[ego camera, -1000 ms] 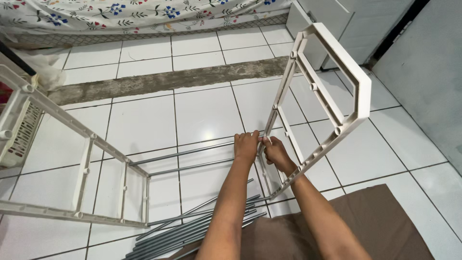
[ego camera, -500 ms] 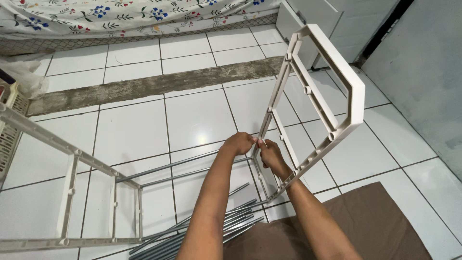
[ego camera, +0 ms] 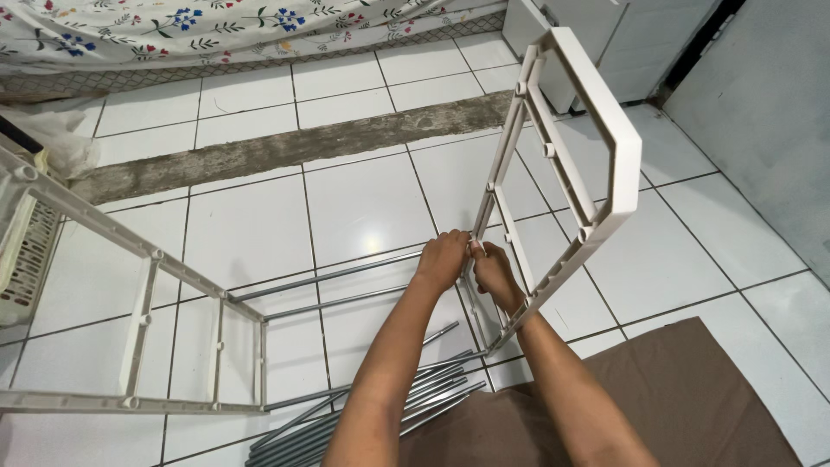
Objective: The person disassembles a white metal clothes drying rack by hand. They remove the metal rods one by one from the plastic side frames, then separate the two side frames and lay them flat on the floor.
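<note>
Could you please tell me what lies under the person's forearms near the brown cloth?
A bundle of loose grey metal rods lies on the white tiled floor; the left forearm covers part of it, and the brown cloth hides nothing visible.

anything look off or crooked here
The cream plastic side frame by the right hand leans, not upright, joined only by thin grey metal rods to the opposite frame. A rough bare cement strip interrupts the white tiles. Nothing looks broken.
</note>
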